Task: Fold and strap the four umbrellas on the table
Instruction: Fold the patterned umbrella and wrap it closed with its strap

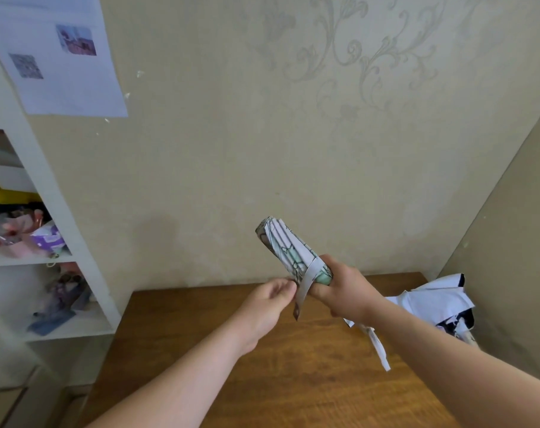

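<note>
A folded umbrella (282, 242) with a green and white print is held up above the wooden table (231, 350), its top pointing up and to the left. My right hand (345, 288) grips its lower end. A pale strap (307, 281) runs around the rolled fabric and hangs down between my hands. My left hand (271, 301) pinches the strap near the umbrella. A second umbrella (432, 304), white with dark parts, lies unfolded and loose on the table's far right, partly behind my right forearm.
A white shelf unit (61, 242) with assorted items stands left of the table. Papers (61, 57) hang on the wall above it. The table sits in a corner, with walls behind and to the right.
</note>
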Demonstrator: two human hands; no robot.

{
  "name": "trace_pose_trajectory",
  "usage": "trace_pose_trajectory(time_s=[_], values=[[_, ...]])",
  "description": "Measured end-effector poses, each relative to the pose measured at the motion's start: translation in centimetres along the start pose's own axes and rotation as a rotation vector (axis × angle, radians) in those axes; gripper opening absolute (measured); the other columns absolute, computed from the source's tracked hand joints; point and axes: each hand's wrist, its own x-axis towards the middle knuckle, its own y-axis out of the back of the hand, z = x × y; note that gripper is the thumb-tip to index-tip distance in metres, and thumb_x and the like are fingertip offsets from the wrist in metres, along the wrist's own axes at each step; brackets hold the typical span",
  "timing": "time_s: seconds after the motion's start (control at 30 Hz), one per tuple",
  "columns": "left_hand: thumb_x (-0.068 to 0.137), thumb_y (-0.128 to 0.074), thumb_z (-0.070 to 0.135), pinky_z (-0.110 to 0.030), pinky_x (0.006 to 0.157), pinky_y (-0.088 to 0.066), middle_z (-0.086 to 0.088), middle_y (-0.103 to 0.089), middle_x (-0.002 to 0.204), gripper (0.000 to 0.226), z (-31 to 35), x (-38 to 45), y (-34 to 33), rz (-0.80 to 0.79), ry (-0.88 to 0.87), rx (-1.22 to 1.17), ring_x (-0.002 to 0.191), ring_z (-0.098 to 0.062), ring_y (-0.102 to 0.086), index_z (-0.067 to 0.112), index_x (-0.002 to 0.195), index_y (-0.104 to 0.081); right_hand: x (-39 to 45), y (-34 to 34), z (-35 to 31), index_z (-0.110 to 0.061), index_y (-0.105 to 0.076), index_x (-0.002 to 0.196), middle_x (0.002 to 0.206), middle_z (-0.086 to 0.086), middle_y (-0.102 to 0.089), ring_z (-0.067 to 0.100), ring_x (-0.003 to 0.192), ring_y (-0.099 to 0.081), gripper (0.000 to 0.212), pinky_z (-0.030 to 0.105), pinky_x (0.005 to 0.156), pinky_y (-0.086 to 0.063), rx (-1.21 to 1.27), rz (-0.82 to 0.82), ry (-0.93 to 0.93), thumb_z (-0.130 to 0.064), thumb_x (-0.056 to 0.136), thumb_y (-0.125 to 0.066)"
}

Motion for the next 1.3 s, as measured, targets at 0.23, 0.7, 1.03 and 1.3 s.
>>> trace_pose_trajectory(time_s=[0.23, 0.7, 1.03, 1.3], values=[[0.103, -0.063, 0.041, -0.029, 0.095, -0.049, 0.010, -0.069, 0.105, 0.017, -1.1, 0.2, 0.5, -0.024, -0.024, -0.013, 0.108, -0.012, -0.061, 0.027, 0.108, -0.070, -0.5, 0.4, -0.2, -0.038, -0.059, 0.116, 0.083, 0.003, -0.069, 0.022, 0.057, -0.065, 0.034, 0.045, 0.054, -0.063, 0.104, -0.003, -0.057, -0.034, 0.084, -0.070], [0.106, -0.060, 0.037, -0.028, 0.097, -0.042, 0.015, -0.066, 0.126, 0.017, -1.4, 0.8, -0.1, -0.047, -0.019, 0.061, 0.120, 0.000, -0.056, 0.033, 0.122, -0.060, -0.2, 0.4, -0.7, -0.034, -0.060, 0.111, 0.086, 0.011, -0.069, 0.021, 0.059, -0.058, 0.028, 0.042, 0.053, -0.060, 0.205, -0.044, -0.099, -0.023, 0.085, -0.061], [0.100, -0.070, 0.028, -0.020, 0.091, -0.051, 0.015, -0.078, 0.105, 0.012, -1.8, 1.0, 0.0, -0.027, -0.045, 0.083, 0.104, -0.004, -0.069, 0.029, 0.111, -0.077, -0.1, 1.2, -1.0, -0.039, -0.058, 0.111, 0.084, 0.008, -0.065, 0.017, 0.057, -0.057, 0.022, 0.034, 0.053, -0.057, 0.193, -0.051, -0.050, -0.037, 0.091, -0.068], [0.098, -0.074, 0.027, -0.030, 0.100, -0.051, 0.013, -0.077, 0.102, 0.010, -0.4, 1.4, 3.1, 0.100, -0.048, 0.124, 0.105, -0.008, -0.069, 0.030, 0.106, -0.078, 0.0, 2.1, 0.1, -0.023, -0.050, 0.120, 0.092, 0.019, -0.065, 0.020, 0.055, -0.056, 0.048, 0.034, 0.052, -0.053, 0.275, -0.063, -0.148, -0.041, 0.087, -0.080]])
